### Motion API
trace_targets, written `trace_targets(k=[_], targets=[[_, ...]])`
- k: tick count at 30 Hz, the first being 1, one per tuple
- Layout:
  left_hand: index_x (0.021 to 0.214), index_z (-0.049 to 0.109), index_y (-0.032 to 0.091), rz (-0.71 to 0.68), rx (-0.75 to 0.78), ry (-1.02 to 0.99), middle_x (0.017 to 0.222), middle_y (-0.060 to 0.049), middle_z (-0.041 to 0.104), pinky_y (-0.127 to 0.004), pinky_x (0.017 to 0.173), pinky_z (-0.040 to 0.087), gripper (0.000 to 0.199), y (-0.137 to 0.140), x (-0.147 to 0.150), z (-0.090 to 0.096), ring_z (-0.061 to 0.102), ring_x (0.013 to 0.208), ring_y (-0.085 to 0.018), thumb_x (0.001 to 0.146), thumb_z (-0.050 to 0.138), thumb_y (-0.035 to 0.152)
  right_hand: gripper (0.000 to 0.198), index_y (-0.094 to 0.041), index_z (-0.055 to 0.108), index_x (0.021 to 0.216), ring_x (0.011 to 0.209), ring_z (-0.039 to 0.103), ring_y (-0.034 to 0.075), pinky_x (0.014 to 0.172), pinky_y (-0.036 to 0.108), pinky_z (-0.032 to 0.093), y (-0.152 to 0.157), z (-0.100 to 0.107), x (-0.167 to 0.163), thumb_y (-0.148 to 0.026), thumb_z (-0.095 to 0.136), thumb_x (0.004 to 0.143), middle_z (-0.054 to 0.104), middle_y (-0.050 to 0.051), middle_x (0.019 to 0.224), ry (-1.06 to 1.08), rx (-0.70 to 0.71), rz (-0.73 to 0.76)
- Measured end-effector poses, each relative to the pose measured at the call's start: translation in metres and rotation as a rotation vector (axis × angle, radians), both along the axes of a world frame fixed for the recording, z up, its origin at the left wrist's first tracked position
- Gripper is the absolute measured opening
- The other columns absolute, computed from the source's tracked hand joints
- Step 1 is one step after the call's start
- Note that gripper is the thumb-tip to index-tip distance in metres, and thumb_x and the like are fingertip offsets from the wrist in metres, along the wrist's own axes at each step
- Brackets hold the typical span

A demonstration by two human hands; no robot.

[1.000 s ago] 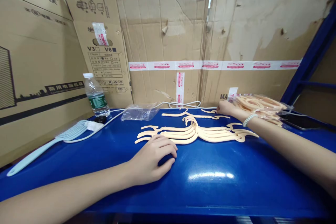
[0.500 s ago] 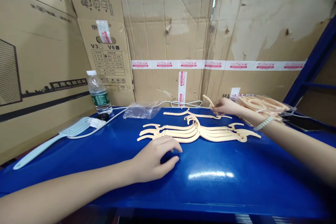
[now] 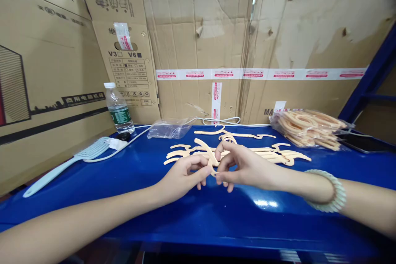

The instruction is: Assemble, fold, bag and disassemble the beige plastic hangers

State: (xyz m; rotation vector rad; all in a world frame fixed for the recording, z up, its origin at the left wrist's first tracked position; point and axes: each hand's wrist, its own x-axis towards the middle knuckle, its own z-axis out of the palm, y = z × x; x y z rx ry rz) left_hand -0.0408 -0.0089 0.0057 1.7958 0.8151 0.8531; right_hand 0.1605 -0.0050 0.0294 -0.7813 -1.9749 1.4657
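Note:
Both hands meet over the front middle of the blue table [image 3: 148, 202]. Between them is a curved beige plastic hanger piece [image 3: 204, 148], tilted with its long end up to the left. My left hand [image 3: 185, 175] pinches its lower part from the left, fingers closed. From the right, thumb and bent index finger of my right hand [image 3: 244, 169] close on the same lower end. Just behind lie several beige folding hangers [image 3: 269, 156] side by side, partly covered by my hands. Farther back a single beige hanger [image 3: 238, 134] lies on the table.
A clear bag of beige hanger parts [image 3: 309, 126] lies back right, beside a dark phone [image 3: 365, 143]. At left are a pale blue hairbrush [image 3: 68, 165], a water bottle [image 3: 118, 109] and a white cable [image 3: 139, 133]. Clear plastic wrap [image 3: 170, 129] and cardboard walls [image 3: 192, 41] stand behind.
My right hand has come from the back right toward the front middle with the hanger piece. My left hand, open before, has closed on the piece too.

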Motion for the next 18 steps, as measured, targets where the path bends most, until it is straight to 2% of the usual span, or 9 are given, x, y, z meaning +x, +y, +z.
trace_targets(k=[3,5,7,9,11,12,14,16,18], targets=[[0.076,0.056,0.015,0.016,-0.03,-0.02,0.065,0.001,0.053,-0.021,0.051,0.047,0.026,-0.001,0.0,0.003,0.054,0.056,-0.011,0.084,0.058,0.039,0.037,-0.02,0.043,0.09,0.062,0.064,0.014,0.056,0.027,0.058,0.007,0.005,0.003,-0.032,0.075,0.076,0.068,0.0,0.073,-0.011,-0.042,0.03],[0.074,0.055,0.015,0.054,-0.04,-0.042,0.063,0.001,0.055,-0.022,0.051,0.047,0.025,0.0,-0.002,0.003,0.054,0.054,-0.01,0.083,0.059,0.039,0.036,-0.018,0.048,0.09,0.072,0.066,0.016,0.064,0.031,0.06,0.021,0.013,0.011,-0.043,0.072,0.079,0.069,0.005,0.082,-0.027,-0.038,0.028],[0.072,0.054,0.015,0.109,-0.047,-0.071,0.061,0.001,0.056,-0.022,0.051,0.047,0.026,0.002,-0.003,0.003,0.054,0.053,-0.01,0.083,0.059,0.038,0.035,-0.016,0.054,0.09,0.081,0.067,0.018,0.075,0.035,0.059,0.042,0.022,0.023,-0.049,0.065,0.084,0.069,0.01,0.095,-0.07,0.064,-0.028],[0.071,0.054,0.015,0.17,-0.062,-0.117,0.059,0.001,0.056,-0.023,0.051,0.048,0.025,0.004,-0.004,0.003,0.054,0.052,-0.01,0.082,0.059,0.038,0.025,-0.016,0.056,0.09,0.083,0.067,0.019,0.078,0.035,0.057,0.069,0.026,0.039,-0.041,0.058,0.088,0.069,0.01,0.095,-0.257,0.319,-0.153],[0.07,0.054,0.016,0.219,-0.08,-0.18,0.06,0.001,0.056,-0.023,0.05,0.048,0.023,0.006,-0.004,0.004,0.054,0.053,-0.011,0.079,0.061,0.036,0.011,-0.017,0.06,0.088,0.085,0.067,0.02,0.079,0.033,0.054,0.096,0.023,0.054,-0.027,0.056,0.088,0.07,0.008,0.09,-0.63,0.704,-0.362],[0.068,0.054,0.015,0.237,-0.09,-0.213,0.064,0.0,0.058,-0.023,0.05,0.048,0.022,0.006,-0.005,0.005,0.055,0.054,-0.011,0.078,0.062,0.034,0.006,-0.016,0.061,0.087,0.089,0.066,0.024,0.082,0.035,0.051,0.107,0.02,0.061,-0.019,0.059,0.082,0.07,0.011,0.092,-0.697,0.754,-0.409],[0.065,0.054,0.014,0.256,-0.117,-0.27,0.074,-0.003,0.063,-0.023,0.05,0.048,0.02,0.006,-0.005,0.007,0.057,0.056,-0.011,0.074,0.065,0.029,0.009,-0.015,0.063,0.085,0.091,0.065,0.027,0.081,0.036,0.049,0.124,0.01,0.07,-0.012,0.06,0.077,0.07,0.013,0.093,-0.784,0.797,-0.442],[0.064,0.055,0.013,0.268,-0.152,-0.308,0.082,-0.005,0.065,-0.023,0.051,0.048,0.017,0.006,-0.006,0.008,0.058,0.056,-0.011,0.071,0.065,0.025,0.009,-0.015,0.064,0.081,0.083,0.066,0.026,0.073,0.032,0.049,0.133,0.0,0.075,-0.01,0.058,0.076,0.071,0.012,0.085,-0.831,0.785,-0.426],[0.063,0.054,0.013,0.286,-0.183,-0.338,0.081,-0.006,0.066,-0.023,0.052,0.047,0.016,0.006,-0.007,0.009,0.059,0.056,-0.011,0.069,0.066,0.021,0.01,-0.015,0.064,0.076,0.071,0.066,0.022,0.065,0.029,0.047,0.136,-0.006,0.075,-0.009,0.056,0.077,0.071,0.009,0.076,-0.866,0.776,-0.408]])
